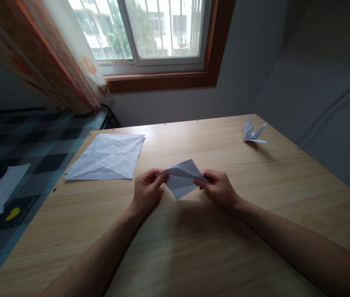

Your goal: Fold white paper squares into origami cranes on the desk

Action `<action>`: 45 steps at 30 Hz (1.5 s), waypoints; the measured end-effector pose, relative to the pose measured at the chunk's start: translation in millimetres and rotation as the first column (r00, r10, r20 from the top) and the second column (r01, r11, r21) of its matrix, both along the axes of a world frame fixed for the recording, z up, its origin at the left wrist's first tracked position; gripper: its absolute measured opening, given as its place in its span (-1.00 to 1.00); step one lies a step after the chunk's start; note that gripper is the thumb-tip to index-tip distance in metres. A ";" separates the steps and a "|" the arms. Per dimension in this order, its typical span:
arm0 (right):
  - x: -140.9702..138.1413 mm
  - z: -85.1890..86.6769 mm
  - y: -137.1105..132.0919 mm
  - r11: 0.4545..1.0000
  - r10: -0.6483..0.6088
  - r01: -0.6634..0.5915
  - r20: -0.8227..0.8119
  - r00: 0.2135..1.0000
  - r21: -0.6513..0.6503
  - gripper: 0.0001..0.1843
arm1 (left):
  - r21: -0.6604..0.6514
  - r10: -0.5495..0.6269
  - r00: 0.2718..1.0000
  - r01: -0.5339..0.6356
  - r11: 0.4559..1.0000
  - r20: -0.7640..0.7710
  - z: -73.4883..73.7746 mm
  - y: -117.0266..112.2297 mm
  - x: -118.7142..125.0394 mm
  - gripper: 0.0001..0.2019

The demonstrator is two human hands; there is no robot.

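Far left: a dark checked cloth point(69, 134) with yellow marks, and loose white paper point(15, 177) lying on it, partly cut off at the edge of view. A curtain point(48, 53) in orange and cream, with a flower print, hangs above it, beside a window point(168, 29) in a brown wooden frame.

On the left part of my bench point(168, 255), near the far edge: creased sheets point(109, 156), lying flat, crossed by many fold lines. How many are in the pile, I cannot tell.

Next, nearer to me, my left grip point(147, 189): pinching the left corner of the folded paper point(185, 177), thumb on the upper face, the other fingers curled and mostly hidden underneath.

The folded paper sits between my two grips, about mid-bench. Roughly diamond-shaped, one point towards me, one towards the window. A crease runs across it from side to side, and the layers near it gape slightly. It looks raised off the wood, with shadow beneath.

My right grip point(219, 187): pinching the right corner, thumb laid over the paper, fingers curled behind.

Far right, near the back corner of the bench: a white paper crane point(252, 134), standing well apart from my grips, shadow falling to its right. Beyond it, grey wall point(249, 62).
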State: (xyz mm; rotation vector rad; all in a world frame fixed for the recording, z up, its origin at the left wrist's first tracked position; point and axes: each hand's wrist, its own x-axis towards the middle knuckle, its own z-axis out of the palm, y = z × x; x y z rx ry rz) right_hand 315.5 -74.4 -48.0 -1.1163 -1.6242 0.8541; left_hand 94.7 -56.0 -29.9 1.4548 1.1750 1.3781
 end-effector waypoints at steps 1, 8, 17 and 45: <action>1.6 0.0 0.8 0.998 -0.034 0.035 -0.021 0.999 0.058 -0.87 | 0.025 0.005 0.999 -0.004 1.000 -0.035 -0.1 -0.2 -0.8 -0.75; 14.7 6.4 4.3 0.850 -0.194 0.161 0.014 0.981 0.502 -0.84 | 0.331 0.168 0.910 -0.035 0.943 -0.380 -3.6 0.4 -11.1 -0.91; 21.0 6.8 8.4 0.701 -0.278 -0.104 0.404 0.871 0.705 -0.83 | 0.582 0.306 0.743 0.137 0.801 -0.595 -3.8 -2.8 -9.4 -0.78; 19.4 -1.5 0.0 0.978 -0.066 -0.150 0.896 0.440 0.145 -0.16 | 0.147 0.043 0.222 0.476 0.867 -0.974 -0.4 -17.4 2.7 -0.58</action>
